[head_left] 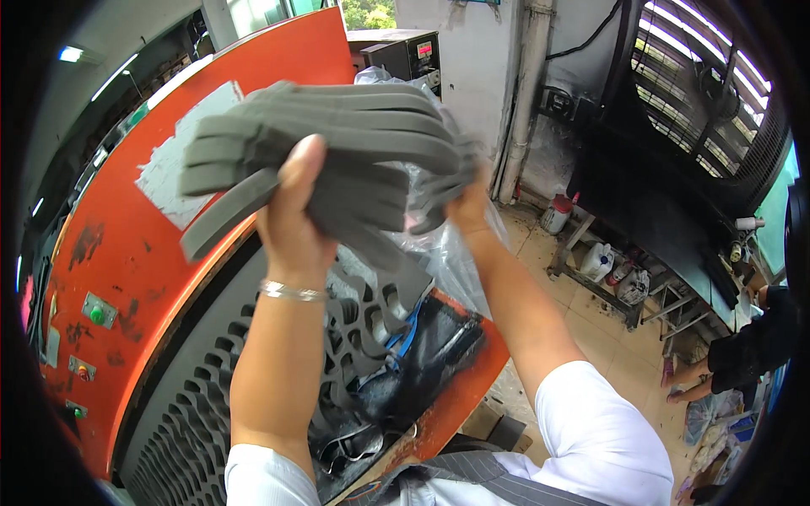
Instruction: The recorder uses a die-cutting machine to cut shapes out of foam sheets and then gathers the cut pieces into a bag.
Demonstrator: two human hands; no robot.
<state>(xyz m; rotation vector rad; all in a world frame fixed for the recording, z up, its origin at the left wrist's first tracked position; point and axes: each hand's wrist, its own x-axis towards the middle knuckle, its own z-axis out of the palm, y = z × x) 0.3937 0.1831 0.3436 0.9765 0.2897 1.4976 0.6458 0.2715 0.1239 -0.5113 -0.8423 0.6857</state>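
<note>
I hold a thick bundle of grey foam pieces (363,135) up in front of me, over the machine's bed. The pieces are long, curved and stacked in layers, somewhat smeared by motion. My left hand (295,211) is closed round the bundle's near left side, its thumb pressed on the edge. At the right end my right hand (471,202) grips it, the fingers partly hidden and blurred. Below lies a grey foam sheet (198,413) with rows of curved cut-outs, partly covered by my left forearm.
An orange machine (110,228) with push buttons rises on the left. Clear plastic (472,270) hangs behind the bundle. Black material and a blue strap (409,337) lie on the bed's right end. To the right are a dark bench (641,228), containers (597,261) and another person (751,337).
</note>
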